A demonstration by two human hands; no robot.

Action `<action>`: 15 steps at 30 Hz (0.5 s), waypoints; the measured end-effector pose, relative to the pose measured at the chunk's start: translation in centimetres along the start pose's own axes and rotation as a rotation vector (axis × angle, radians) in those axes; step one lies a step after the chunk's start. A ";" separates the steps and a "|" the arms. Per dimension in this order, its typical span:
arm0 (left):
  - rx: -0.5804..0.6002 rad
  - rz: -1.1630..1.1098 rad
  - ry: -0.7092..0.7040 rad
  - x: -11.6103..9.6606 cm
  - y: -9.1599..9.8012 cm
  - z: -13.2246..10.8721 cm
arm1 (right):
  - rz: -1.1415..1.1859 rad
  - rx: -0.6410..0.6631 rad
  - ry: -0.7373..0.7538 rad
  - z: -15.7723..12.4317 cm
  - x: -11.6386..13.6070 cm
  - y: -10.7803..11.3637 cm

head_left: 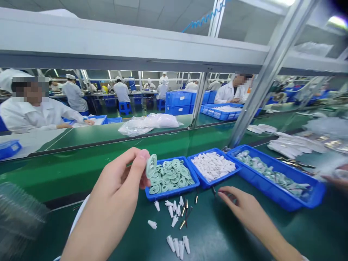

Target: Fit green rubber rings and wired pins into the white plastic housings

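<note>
My left hand point(116, 192) is closed, pinching a pale green ring-shaped plastic part point(151, 166) upright between thumb and fingers. Behind it is a blue tray point(174, 195) heaped with similar green parts point(171, 174). My right hand point(241, 204) hovers low over the green bench, fingers slightly curled and apart. A small dark piece point(214, 190) lies just beyond its fingertips; no grip on it is visible. Several white tapered plastic pieces point(178, 247) lie on the bench between my hands, beside small brass-coloured cylinders with thin wires point(182, 224).
A second blue tray point(202, 181) holds small white pieces; a longer blue tray point(288, 204) holds green parts. A metal post point(261, 79) rises behind them. White curved parts point(293, 145) lie at right. Another person's hand point(337, 181) shows at the right edge. Co-workers sit opposite.
</note>
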State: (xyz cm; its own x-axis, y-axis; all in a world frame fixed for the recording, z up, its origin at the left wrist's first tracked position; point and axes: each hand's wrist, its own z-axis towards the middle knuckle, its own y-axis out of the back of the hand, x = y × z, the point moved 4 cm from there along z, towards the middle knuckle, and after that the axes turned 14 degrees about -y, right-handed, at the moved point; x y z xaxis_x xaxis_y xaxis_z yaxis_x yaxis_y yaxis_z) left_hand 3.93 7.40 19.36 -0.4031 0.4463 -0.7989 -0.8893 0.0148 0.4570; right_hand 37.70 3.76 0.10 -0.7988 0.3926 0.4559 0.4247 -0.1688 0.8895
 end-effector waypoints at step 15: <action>0.030 -0.626 0.159 5.9 -2.4 2.7 | -0.204 -0.096 -0.028 0.5 2.3 -2.6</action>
State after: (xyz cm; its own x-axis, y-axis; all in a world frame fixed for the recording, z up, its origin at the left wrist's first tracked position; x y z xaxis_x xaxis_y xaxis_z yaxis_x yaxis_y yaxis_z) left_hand 4.29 12.40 14.64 0.1611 0.2069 -0.9650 -0.9611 0.2551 -0.1057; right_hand 35.01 5.56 -1.19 -0.8513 0.4521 0.2662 0.2116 -0.1685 0.9627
